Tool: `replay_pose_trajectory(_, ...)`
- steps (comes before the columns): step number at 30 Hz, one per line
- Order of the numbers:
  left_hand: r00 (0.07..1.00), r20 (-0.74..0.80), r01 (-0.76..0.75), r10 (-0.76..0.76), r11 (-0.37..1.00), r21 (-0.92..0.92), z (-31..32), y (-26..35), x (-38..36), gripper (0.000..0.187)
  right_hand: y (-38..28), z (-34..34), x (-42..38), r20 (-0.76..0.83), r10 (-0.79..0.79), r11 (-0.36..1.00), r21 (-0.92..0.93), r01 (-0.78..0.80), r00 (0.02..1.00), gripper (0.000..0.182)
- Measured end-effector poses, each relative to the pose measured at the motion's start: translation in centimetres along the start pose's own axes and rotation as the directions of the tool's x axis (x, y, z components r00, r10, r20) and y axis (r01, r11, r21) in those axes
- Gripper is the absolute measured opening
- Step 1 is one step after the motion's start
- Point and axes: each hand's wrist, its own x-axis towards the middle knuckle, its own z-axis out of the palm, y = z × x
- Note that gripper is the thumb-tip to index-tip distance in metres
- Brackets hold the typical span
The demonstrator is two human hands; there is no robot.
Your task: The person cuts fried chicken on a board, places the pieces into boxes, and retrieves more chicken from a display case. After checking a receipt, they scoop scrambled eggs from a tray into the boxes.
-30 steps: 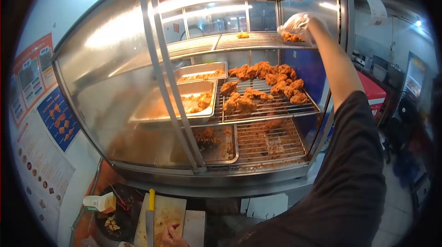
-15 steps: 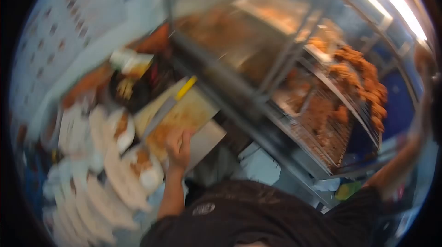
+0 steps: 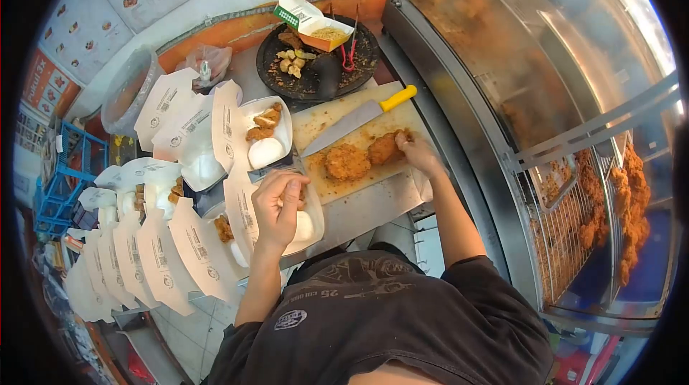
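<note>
On the cutting board (image 3: pixel 359 188) lie two pieces of fried chicken. My right hand (image 3: pixel 418 153) pinches the right edge of one piece (image 3: pixel 384 147), and the rounder piece (image 3: pixel 348 162) lies just left of it. A knife with a yellow handle (image 3: pixel 398 99) rests across the board behind them, its blade pointing left. My left hand (image 3: pixel 278 202) is raised over an open box with rice (image 3: pixel 303 227), fingers curled toward the thumb; whether anything is between them is hidden. Another box with rice and cut chicken (image 3: pixel 265 152) stands behind it.
A round dark tray (image 3: pixel 265 62) at the back holds food bits, red tongs (image 3: pixel 349 55) and a small carton (image 3: pixel 310 15). Several white boxes (image 3: pixel 161 259) line the left. A glass cabinet (image 3: pixel 495 148) with fried chicken on racks stands right, beside a blue basket (image 3: pixel 68 173) far left.
The view has turned and become sharp. My right hand has come from the cabinet's far side to the board, where two chicken pieces now lie. My left hand has moved left, off the board.
</note>
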Motion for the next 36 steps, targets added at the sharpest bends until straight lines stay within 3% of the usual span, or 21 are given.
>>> replay_pose_trajectory(1,1.000,0.018,0.022,-0.022,1.000,0.004,-0.2,-0.1,0.2,0.024,-0.7,-0.5,-0.5,0.008,0.004,1.000,-0.002,-0.004,1.000,0.054)
replay_pose_trajectory(3,0.998,0.031,0.053,-0.053,0.999,0.014,-0.2,-0.4,0.6,0.024,-1.8,-3.0,-2.3,-0.137,-0.066,0.880,-0.475,-0.007,0.988,0.067)
replay_pose_trajectory(4,0.982,0.146,0.125,-0.118,0.991,-0.039,0.4,-0.4,1.0,0.023,-2.6,-4.1,-3.0,-0.136,-0.032,0.892,-0.450,-0.033,0.990,0.072)
replay_pose_trajectory(6,0.934,0.343,0.116,-0.097,0.993,-0.036,2.7,0.9,1.9,0.033,-3.4,-3.4,-3.8,-0.348,-0.474,0.880,-0.221,0.421,0.809,0.078)
replay_pose_trajectory(7,0.904,0.426,0.026,-0.026,1.000,0.006,4.5,2.3,2.1,0.044,-3.6,-2.7,-4.0,-0.338,-0.476,0.879,-0.219,0.424,0.812,0.078)
replay_pose_trajectory(10,0.873,0.486,-0.041,-0.026,0.991,0.125,9.8,4.0,0.4,0.059,-5.0,-0.1,-3.7,-0.364,-0.354,0.797,0.364,0.482,0.861,0.078)
replay_pose_trajectory(13,0.933,0.340,-0.142,0.118,0.989,0.048,13.2,3.3,-0.2,0.043,-5.8,0.7,-4.0,-0.294,-0.242,0.429,0.822,0.373,0.925,0.078)
replay_pose_trajectory(14,0.937,0.333,-0.135,0.108,0.989,0.059,13.9,3.1,-0.1,0.043,-5.5,-0.2,-4.5,-0.281,-0.248,0.427,0.827,0.365,0.927,0.078)
replay_pose_trajectory(16,0.794,0.374,-0.468,0.480,0.874,-0.129,15.2,3.3,0.4,0.031,-7.0,-3.8,-6.3,-0.187,-0.375,0.620,0.678,0.395,0.908,0.082)
replay_pose_trajectory(20,0.787,0.463,-0.382,0.408,0.911,-0.154,18.5,5.3,-0.2,0.019,-7.4,-6.7,-6.0,0.102,-0.385,0.871,0.368,0.325,0.917,0.087)
replay_pose_trajectory(22,0.929,0.287,-0.161,0.233,0.954,-0.253,19.2,5.5,-1.0,0.019,-10.5,-8.9,-8.3,0.123,-0.344,0.450,0.892,0.049,0.931,0.087)
replay_pose_trajectory(23,0.933,0.279,-0.159,0.227,0.957,-0.244,20.2,5.5,-0.9,0.019,-9.1,-8.3,-6.5,0.133,-0.353,0.451,0.891,0.044,0.926,0.087)
replay_pose_trajectory(25,0.981,-0.180,0.043,-0.065,0.991,-0.126,22.3,5.2,-0.7,0.014,-5.4,-6.1,-1.4,-0.032,-0.313,-0.079,0.997,0.008,0.949,0.080)
replay_pose_trajectory(26,0.979,-0.191,0.046,-0.068,0.992,-0.118,22.4,4.2,-0.6,0.014,-5.8,-6.1,-1.3,-0.021,-0.322,-0.077,0.997,-0.004,0.947,0.080)
replay_pose_trajectory(28,0.985,0.123,0.149,-0.123,0.962,-0.228,21.6,2.2,0.0,0.008,-6.8,-6.1,-1.3,0.061,-0.231,-0.233,0.965,-0.117,0.971,0.069)
replay_pose_trajectory(30,0.969,0.178,0.203,-0.173,0.965,-0.168,21.6,2.1,-0.7,0.010,-6.3,-5.4,1.0,0.097,-0.225,-0.131,0.983,-0.129,0.969,0.062)
replay_pose_trajectory(32,0.690,0.720,0.156,0.076,0.955,-0.251,21.5,3.4,-1.5,0.009,-5.1,-4.9,4.5,0.142,-0.209,-0.028,0.988,-0.151,0.967,0.056)
replay_pose_trajectory(33,0.638,0.769,0.184,0.047,0.960,-0.212,21.4,3.8,-2.0,0.011,-4.4,-5.0,7.0,-0.094,-0.408,0.583,0.739,0.338,0.908,0.049)
replay_pose_trajectory(34,0.645,0.764,0.194,0.031,0.960,-0.203,20.9,3.9,-1.8,0.011,-3.6,-5.0,9.4,-0.103,-0.680,0.729,0.010,0.685,0.726,0.044)
replay_pose_trajectory(35,0.770,0.630,0.228,-0.100,0.966,-0.125,19.8,3.6,-1.2,0.010,-2.4,-4.2,11.9,-0.094,-0.680,0.728,0.025,0.685,0.727,0.044)
replay_pose_trajectory(36,0.860,0.461,0.273,-0.220,0.960,-0.052,18.4,3.4,-0.5,0.011,-1.1,-3.2,14.2,0.123,-0.797,0.565,-0.192,0.802,0.591,0.040)
